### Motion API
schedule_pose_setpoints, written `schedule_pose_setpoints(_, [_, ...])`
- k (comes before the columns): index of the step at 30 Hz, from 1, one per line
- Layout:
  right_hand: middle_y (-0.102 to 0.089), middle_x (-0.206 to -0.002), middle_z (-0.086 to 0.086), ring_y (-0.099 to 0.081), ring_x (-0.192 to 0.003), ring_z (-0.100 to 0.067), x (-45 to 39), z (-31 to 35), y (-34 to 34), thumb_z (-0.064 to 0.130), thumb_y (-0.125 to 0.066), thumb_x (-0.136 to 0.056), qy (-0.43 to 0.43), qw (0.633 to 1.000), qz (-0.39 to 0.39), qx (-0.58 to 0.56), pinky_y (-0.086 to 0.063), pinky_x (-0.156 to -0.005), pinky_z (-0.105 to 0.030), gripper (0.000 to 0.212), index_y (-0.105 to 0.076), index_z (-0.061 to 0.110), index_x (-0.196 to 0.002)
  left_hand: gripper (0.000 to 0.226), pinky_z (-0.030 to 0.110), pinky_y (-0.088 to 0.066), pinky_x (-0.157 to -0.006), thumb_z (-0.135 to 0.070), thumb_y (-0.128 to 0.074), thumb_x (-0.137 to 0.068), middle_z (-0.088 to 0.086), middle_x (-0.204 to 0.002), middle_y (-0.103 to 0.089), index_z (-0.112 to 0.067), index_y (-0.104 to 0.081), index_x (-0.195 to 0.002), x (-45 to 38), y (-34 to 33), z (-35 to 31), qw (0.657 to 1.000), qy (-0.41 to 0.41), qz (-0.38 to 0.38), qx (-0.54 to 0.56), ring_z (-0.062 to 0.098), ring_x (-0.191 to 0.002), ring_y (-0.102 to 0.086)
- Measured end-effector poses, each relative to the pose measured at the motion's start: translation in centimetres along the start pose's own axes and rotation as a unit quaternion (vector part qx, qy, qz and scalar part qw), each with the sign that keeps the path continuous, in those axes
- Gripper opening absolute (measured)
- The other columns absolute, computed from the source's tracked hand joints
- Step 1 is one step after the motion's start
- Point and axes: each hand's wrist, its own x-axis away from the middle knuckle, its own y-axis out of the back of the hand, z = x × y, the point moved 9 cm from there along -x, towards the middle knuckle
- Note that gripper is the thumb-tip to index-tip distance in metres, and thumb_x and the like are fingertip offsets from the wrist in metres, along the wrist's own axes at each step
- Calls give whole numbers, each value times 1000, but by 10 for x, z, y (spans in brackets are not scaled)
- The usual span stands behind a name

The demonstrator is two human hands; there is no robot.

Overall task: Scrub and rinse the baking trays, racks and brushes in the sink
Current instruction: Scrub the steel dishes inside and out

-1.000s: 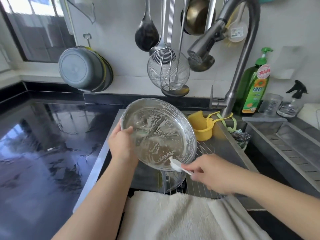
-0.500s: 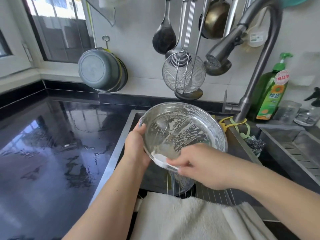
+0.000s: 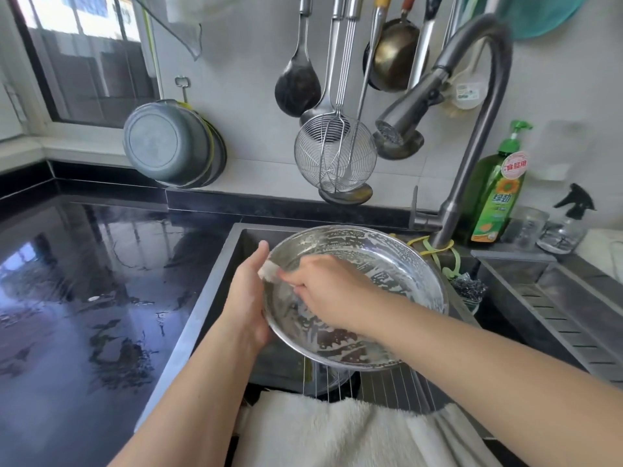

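A round steel baking tray (image 3: 397,274), streaked with soap foam, is held tilted over the sink (image 3: 215,291). My left hand (image 3: 247,298) grips its left rim, thumb over the edge. My right hand (image 3: 323,288) reaches inside the tray and pinches a small white scrubber (image 3: 269,273) against the upper left wall, next to my left thumb. A wire rack (image 3: 340,382) lies across the sink below the tray.
The faucet (image 3: 472,129) arches over the sink's right side. A green soap bottle (image 3: 495,193), a jar and a spray bottle (image 3: 566,224) stand at the right. Ladles and a wire skimmer (image 3: 335,156) hang above. A white towel (image 3: 337,433) covers the front edge. A black counter (image 3: 84,298) spreads left.
My right hand has swept the white scrubber from the tray's lower rim up to its upper left wall. The tray has tipped flatter, and my view has shifted left.
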Motion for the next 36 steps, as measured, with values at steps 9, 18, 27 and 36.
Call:
schedule_pose_setpoints(9, [-58, -110, -6, -56, -85, -24, 1, -113, 25, -6, -48, -95, -249, 962, -89, 71, -48, -65, -35, 55, -55, 20, -143, 86, 65, -58, -88, 22, -26, -65, 18, -110, -77, -21, -78, -118, -5, 12, -17, 991, -81, -40, -95, 42, -105, -73])
schedule_pose_setpoints(18, [-68, -93, 5, -56, -62, -12, -3, -57, -38, 23, -56, -104, -166, 963, -11, -213, -44, -54, -26, 32, -66, 31, -133, 65, 61, -57, -95, 14, -41, -76, 22, -114, -75, -20, -77, -118, -8, 11, -13, 988, -82, -43, -120, 45, -104, -73])
schedule_pose_setpoints(27, [-65, -117, -3, -62, -77, -20, -6, -90, 1, 18, -53, -104, -191, 981, -25, -11, -59, -69, -41, 39, -63, 39, -134, 38, 57, -54, -100, -9, -41, -107, 16, -118, -76, -17, -74, -124, -11, 15, -8, 989, -91, -56, -107, 39, -109, -73])
schedule_pose_setpoints(36, [-54, -100, 4, -59, -78, -17, 2, -107, 1, 12, -52, -102, -173, 981, -81, 42, -58, -64, -37, 53, -49, 43, -145, 40, 58, -55, -100, -9, -40, -107, 17, -119, -75, -19, -74, -125, -10, 18, -14, 985, -113, -57, -115, 39, -110, -72])
